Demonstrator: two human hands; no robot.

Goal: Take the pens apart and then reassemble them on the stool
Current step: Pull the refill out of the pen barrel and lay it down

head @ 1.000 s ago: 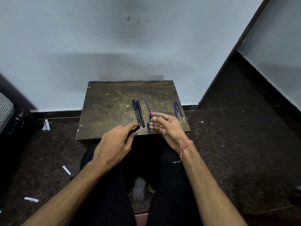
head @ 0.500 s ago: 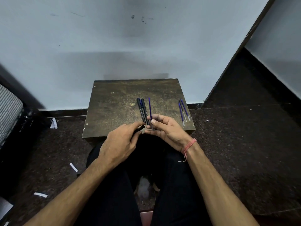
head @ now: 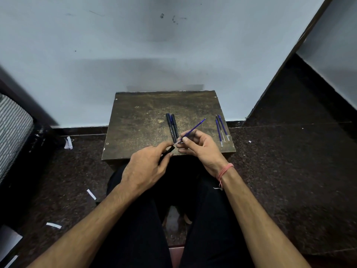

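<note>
The step in hand seemed to be the joining or the parting of one pen, which of the two could not be told: a thin blue ink refill (head: 193, 130) was pinched by the right hand (head: 200, 149), its pale end pointed at the mouth of a black plastic pen barrel (head: 167, 151) that was gripped by the left hand (head: 148, 168). The two parts met just above the near edge of the worn dark wooden stool (head: 139, 128). The next move would call for exact alignment along one line. Three dark pen barrels (head: 172, 126) were laid together on the stool, and three loose blue refills (head: 221, 129) lay near its right edge.
</note>
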